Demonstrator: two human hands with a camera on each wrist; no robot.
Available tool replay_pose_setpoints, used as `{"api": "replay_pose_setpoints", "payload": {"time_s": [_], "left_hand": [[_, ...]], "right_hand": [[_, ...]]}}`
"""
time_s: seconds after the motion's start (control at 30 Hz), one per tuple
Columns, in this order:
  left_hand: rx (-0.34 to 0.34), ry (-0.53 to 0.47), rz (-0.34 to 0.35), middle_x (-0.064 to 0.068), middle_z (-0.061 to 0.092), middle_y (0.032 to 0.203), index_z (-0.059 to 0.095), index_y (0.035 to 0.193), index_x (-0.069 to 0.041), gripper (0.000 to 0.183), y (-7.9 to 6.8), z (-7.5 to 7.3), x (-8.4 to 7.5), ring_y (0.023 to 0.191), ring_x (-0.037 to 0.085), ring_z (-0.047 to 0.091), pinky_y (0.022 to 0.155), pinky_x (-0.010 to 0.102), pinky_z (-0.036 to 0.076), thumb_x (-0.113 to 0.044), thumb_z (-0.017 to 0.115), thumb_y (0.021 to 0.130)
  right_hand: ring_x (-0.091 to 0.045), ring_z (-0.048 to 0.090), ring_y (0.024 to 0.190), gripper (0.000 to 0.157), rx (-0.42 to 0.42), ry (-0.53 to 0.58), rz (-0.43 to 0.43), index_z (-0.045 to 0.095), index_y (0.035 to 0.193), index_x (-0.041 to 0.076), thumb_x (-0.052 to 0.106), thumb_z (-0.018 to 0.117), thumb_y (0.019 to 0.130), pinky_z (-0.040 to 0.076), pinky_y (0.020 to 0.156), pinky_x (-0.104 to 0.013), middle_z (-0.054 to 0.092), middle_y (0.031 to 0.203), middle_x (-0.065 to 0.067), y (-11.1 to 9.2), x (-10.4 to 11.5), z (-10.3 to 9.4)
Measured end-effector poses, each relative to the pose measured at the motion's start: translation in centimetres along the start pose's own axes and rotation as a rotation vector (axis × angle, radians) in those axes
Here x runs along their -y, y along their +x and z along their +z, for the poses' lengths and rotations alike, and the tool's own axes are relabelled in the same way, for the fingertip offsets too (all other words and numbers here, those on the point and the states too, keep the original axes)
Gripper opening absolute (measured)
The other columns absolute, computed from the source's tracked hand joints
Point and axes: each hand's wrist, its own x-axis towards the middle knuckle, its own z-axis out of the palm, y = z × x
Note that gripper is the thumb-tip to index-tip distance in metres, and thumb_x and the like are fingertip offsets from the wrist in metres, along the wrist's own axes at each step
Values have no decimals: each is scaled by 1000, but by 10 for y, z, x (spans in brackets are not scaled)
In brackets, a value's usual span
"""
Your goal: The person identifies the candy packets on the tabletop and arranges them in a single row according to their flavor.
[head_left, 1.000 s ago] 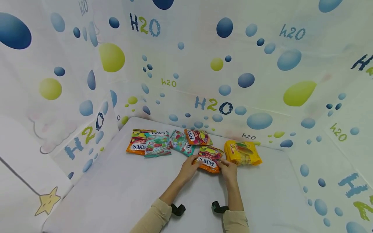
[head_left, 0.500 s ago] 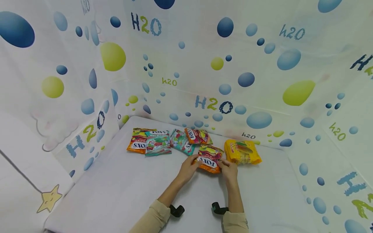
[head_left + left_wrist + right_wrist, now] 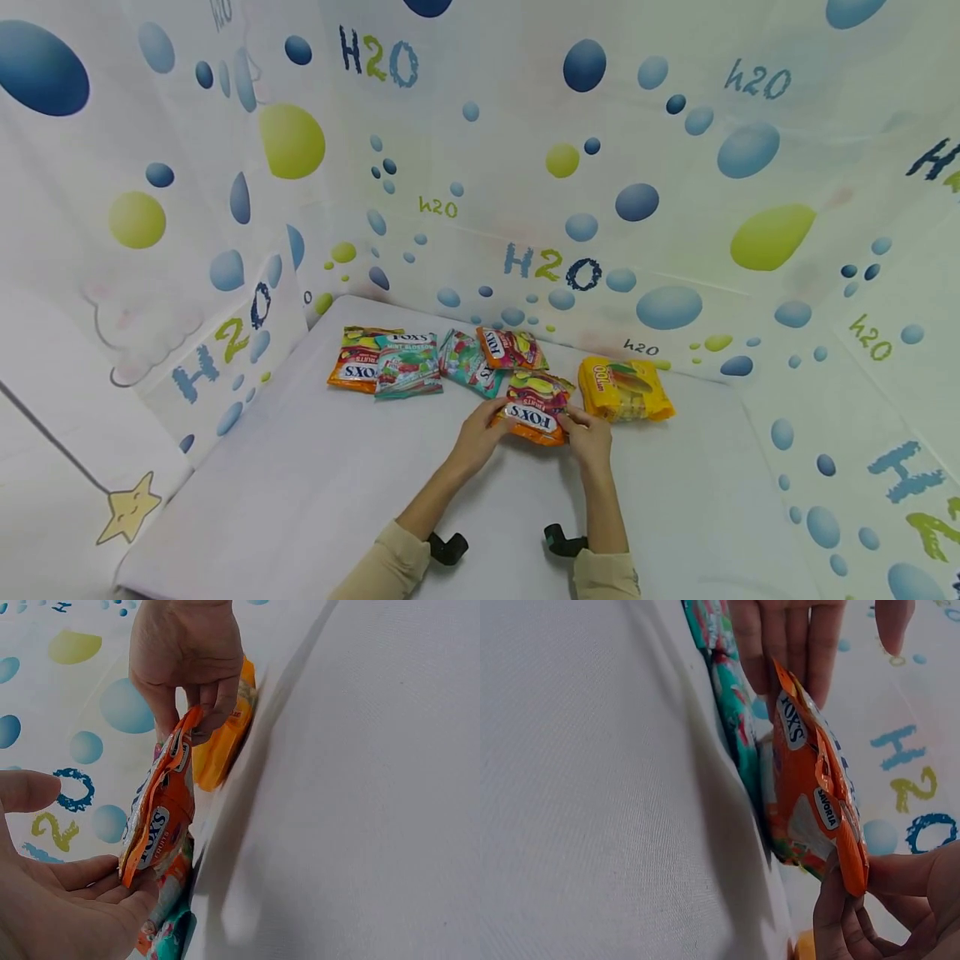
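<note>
An orange-and-red FOX'S Fruits candy bag (image 3: 536, 408) is held tilted between both hands, over the white table. My right hand (image 3: 591, 437) pinches its right corner between thumb and fingers, plain in the right wrist view, where the hand (image 3: 900, 907) is low. My left hand (image 3: 476, 437) supports the opposite end on nearly straight fingers. In the left wrist view the left thumb (image 3: 30, 790) stands off from the bag (image 3: 161, 817). Just behind lie another orange FOX'S bag (image 3: 513, 349) and a teal one (image 3: 467, 363) partly under it.
Right of the hands sits a yellow bag with a mango picture (image 3: 626, 389). Farther left, a teal Mint Blossom bag (image 3: 408, 367) overlaps an orange FOX'S bag (image 3: 352, 362). A patterned curtain (image 3: 480, 167) walls the back and sides of the white table (image 3: 300, 483).
The left forearm has shifted slightly left and the left thumb has slid a little toward the bag's edge. The right hand keeps its grip nearly unmoved. The view has tilted slightly.
</note>
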Motion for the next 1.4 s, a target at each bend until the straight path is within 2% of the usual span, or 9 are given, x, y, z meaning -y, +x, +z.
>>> {"api": "replay_pose_setpoints", "payload": {"time_s": [0.2,0.37,0.57,0.9,1.1,1.23,1.4], "left_hand": [[4,-8,0,20,50,153,48,153,0,58,-6,-6,-4,142,38,46,118,57,36,-30,57,105],[-32,-32,19,21,52,151,51,151,0,56,-11,-13,-4,141,38,48,117,56,38,-27,60,103],[-58,-65,2,20,51,153,53,149,-2,53,-14,-22,-3,144,37,45,120,54,34,-26,62,102],[-37,-154,24,23,50,154,53,148,2,50,-14,-31,-10,145,38,45,119,52,36,-18,61,103],[-36,-196,38,24,47,155,50,150,3,52,-18,-36,-9,146,38,45,118,52,37,-17,61,103],[-32,-180,49,21,48,156,49,152,0,52,-22,-41,-9,146,36,45,118,52,38,-17,61,104],[-29,-100,76,17,50,154,50,153,-4,52,-29,-48,-9,144,35,46,117,55,38,-17,62,104]], "right_hand": [[-32,55,122,35,-21,3,-36,71,132,4,15,70,99,48,97,-41,65,136,-23,-6,5,5],[-29,58,110,32,-53,4,-74,74,128,4,15,72,97,49,80,-29,71,121,-21,-14,9,13],[-23,60,93,29,-56,50,-90,76,124,2,12,72,97,50,66,-23,71,113,-19,-20,11,22],[-15,60,85,29,-61,109,-116,76,124,1,13,74,97,49,64,-20,72,113,-18,-24,14,26],[-16,60,87,32,-47,136,-116,74,127,2,16,74,98,50,65,-20,72,116,-17,-29,18,28],[-20,60,93,32,-33,137,-102,74,129,5,17,72,99,50,67,-21,71,122,-17,-34,22,30],[-21,62,95,29,-31,125,-103,75,127,6,15,71,100,51,69,-20,70,122,-16,-40,23,36]]}}
